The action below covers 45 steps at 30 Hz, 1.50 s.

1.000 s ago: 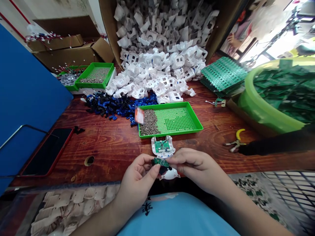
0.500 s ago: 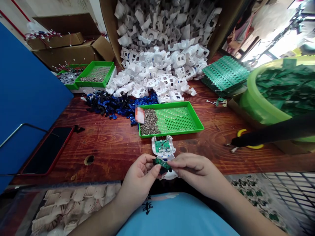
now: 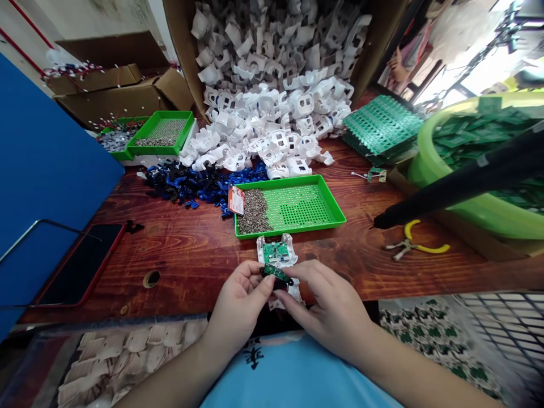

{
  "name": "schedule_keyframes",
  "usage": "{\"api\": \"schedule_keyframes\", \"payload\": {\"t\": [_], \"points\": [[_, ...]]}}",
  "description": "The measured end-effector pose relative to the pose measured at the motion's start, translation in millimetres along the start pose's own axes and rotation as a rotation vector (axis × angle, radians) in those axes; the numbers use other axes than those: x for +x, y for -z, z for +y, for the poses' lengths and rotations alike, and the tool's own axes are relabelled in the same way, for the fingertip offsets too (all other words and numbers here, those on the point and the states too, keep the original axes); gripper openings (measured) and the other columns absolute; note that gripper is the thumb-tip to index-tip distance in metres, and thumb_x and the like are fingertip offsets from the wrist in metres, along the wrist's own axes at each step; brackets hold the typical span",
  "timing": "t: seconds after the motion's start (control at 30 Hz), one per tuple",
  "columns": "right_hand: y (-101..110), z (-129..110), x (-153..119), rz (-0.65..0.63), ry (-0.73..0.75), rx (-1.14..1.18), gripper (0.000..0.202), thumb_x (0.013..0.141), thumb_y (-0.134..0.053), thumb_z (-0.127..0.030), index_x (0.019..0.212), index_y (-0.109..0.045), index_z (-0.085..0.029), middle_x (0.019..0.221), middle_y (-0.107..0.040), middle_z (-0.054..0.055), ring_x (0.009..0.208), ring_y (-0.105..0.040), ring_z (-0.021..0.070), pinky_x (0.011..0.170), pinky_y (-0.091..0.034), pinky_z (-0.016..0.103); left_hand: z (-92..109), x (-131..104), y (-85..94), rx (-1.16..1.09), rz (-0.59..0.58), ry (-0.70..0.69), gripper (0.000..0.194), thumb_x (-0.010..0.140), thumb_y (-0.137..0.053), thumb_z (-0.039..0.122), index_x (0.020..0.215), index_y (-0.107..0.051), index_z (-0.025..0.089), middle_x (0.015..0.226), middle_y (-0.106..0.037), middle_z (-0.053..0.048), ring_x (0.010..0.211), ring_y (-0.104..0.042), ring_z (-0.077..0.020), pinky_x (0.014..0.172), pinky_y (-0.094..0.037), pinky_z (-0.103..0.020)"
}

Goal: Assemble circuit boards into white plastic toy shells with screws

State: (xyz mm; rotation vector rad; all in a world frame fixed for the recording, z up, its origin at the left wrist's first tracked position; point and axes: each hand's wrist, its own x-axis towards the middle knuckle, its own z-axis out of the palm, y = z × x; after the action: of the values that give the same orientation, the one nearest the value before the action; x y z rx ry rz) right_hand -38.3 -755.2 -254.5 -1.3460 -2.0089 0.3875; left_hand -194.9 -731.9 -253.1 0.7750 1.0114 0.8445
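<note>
My left hand (image 3: 242, 297) pinches a small green circuit board (image 3: 276, 272) by its left end, thumb on top. Black parts sit under the board and stick out at both ends. My right hand (image 3: 329, 297) curves round the board's right end, thumb below and forefinger above, both at the black part. Just beyond my fingers on the table lies a white plastic housing (image 3: 260, 249) with a larger green board (image 3: 276, 251) inside. A second white shell piece (image 3: 296, 290) shows beneath my hands, mostly covered by them.
A green tray (image 3: 312, 226) of small screws stands ahead, with blue and black parts (image 3: 182, 181) and white shells (image 3: 267, 113) behind. At right are yellow-handled pliers (image 3: 429, 248), a hanging black tool (image 3: 408, 207) and a bucket (image 3: 425, 147) of boards. A phone (image 3: 80, 263) lies left.
My right fingertips have shifted from the board's top to its right end and spread wider. The black tool at right has swung up and left, uncovering the pliers. My view has shifted slightly right.
</note>
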Motion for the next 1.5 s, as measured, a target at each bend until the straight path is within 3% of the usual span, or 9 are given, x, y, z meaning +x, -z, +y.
{"api": "schedule_keyframes", "payload": {"t": [0.27, 0.5, 0.6, 0.77, 0.9, 0.97, 1.1, 1.27, 1.5], "points": [[4, 1, 3, 0.008, 0.055, -0.087, 0.03, 0.082, -0.056, -0.025, 0.111, -0.052, -0.02, 0.102, -0.059, 0.007, 0.09, -0.059, 0.0174, 0.074, -0.053, 0.029, 5, -3, -6.8, 0.107, 0.008, -0.089, 0.007, 0.081, -0.059, 0.023, 0.088, -0.057, 0.02, 0.071, -0.064, 0.006, 0.068, -0.059, -0.0057, 0.063, -0.046, -0.013], [1, 7, 2, -0.092, 0.059, -0.032, 0.031, 0.083, -0.056, -0.024, 0.113, -0.049, -0.022, 0.105, -0.058, 0.005, 0.095, -0.058, 0.0157, 0.075, -0.053, 0.027, 7, -5, 4.0, 0.223, -0.066, -0.094, 0.018, 0.082, -0.058, 0.021, 0.099, -0.064, 0.019, 0.108, -0.067, -0.004, 0.097, -0.061, -0.0148, 0.084, -0.048, -0.023], [2, 6, 2, -0.097, 0.098, 0.007, 0.034, 0.081, -0.058, -0.023, 0.114, -0.048, -0.022, 0.106, -0.059, 0.005, 0.096, -0.058, 0.0154, 0.077, -0.052, 0.027, 6, -6, 9.4, 0.236, -0.079, -0.123, 0.018, 0.081, -0.057, 0.018, 0.098, -0.065, 0.02, 0.118, -0.063, -0.005, 0.113, -0.054, -0.0167, 0.096, -0.042, -0.026], [3, 2, 1, -0.167, 0.058, 0.175, 0.04, 0.077, -0.062, -0.021, 0.114, -0.048, -0.022, 0.103, -0.06, 0.004, 0.09, -0.059, 0.0115, 0.076, -0.05, 0.021, 0, -8, 24.7, 0.49, -0.126, -0.387, 0.02, 0.079, -0.058, 0.018, 0.098, -0.064, 0.019, 0.137, -0.047, -0.008, 0.129, -0.037, -0.0227, 0.107, -0.03, -0.037], [1, -1, -2, -0.214, 0.015, 0.292, 0.038, 0.075, -0.064, -0.021, 0.111, -0.049, -0.022, 0.099, -0.06, 0.002, 0.078, -0.059, 0.0085, 0.069, -0.05, 0.017, 4, -6, 36.1, 0.746, -0.203, -0.725, 0.026, 0.074, -0.061, 0.012, 0.099, -0.06, 0.019, 0.134, -0.051, -0.009, 0.128, -0.038, -0.023, 0.109, -0.024, -0.04], [2, 0, -4, -0.226, 0.017, 0.302, 0.039, 0.075, -0.065, -0.023, 0.111, -0.049, -0.022, 0.098, -0.061, 0.002, 0.079, -0.059, 0.0098, 0.069, -0.05, 0.019, 8, -4, 40.4, 0.797, -0.294, -0.791, 0.03, 0.072, -0.062, 0.014, 0.101, -0.058, 0.019, 0.132, -0.053, -0.009, 0.127, -0.039, -0.023, 0.109, -0.023, -0.039], [6, 10, -3, -0.182, 0.025, 0.204, 0.04, 0.075, -0.064, -0.025, 0.112, -0.049, -0.023, 0.104, -0.061, 0.003, 0.093, -0.059, 0.0138, 0.08, -0.049, 0.023, 13, -1, 48.3, 0.814, -0.344, -0.616, 0.024, 0.076, -0.061, 0.028, 0.099, -0.06, 0.021, 0.123, -0.06, -0.005, 0.116, -0.051, -0.0208, 0.1, -0.036, -0.033], [9, 34, 3, -0.077, -0.089, -0.05, 0.036, 0.078, -0.061, -0.03, 0.111, -0.049, -0.023, 0.103, -0.061, 0.003, 0.095, -0.059, 0.0159, 0.081, -0.049, 0.028, 7, -2, 53.2, 0.868, -0.114, -0.389, 0.02, 0.089, -0.042, 0.03, 0.095, -0.06, 0.023, 0.101, -0.065, -0.003, 0.096, -0.058, -0.0164, 0.085, -0.044, -0.029], [9, 33, 11, -0.234, -0.102, -0.101, 0.03, 0.079, -0.058, -0.034, 0.107, -0.05, -0.023, 0.118, -0.05, 0.007, 0.107, -0.053, 0.0195, 0.085, -0.05, 0.034, -4, -1, 43.4, 0.911, -0.137, -0.151, 0.033, 0.087, -0.043, 0.038, 0.112, -0.056, 0.02, 0.11, -0.058, -0.006, 0.093, -0.059, -0.0164, 0.078, -0.049, -0.025]]}}
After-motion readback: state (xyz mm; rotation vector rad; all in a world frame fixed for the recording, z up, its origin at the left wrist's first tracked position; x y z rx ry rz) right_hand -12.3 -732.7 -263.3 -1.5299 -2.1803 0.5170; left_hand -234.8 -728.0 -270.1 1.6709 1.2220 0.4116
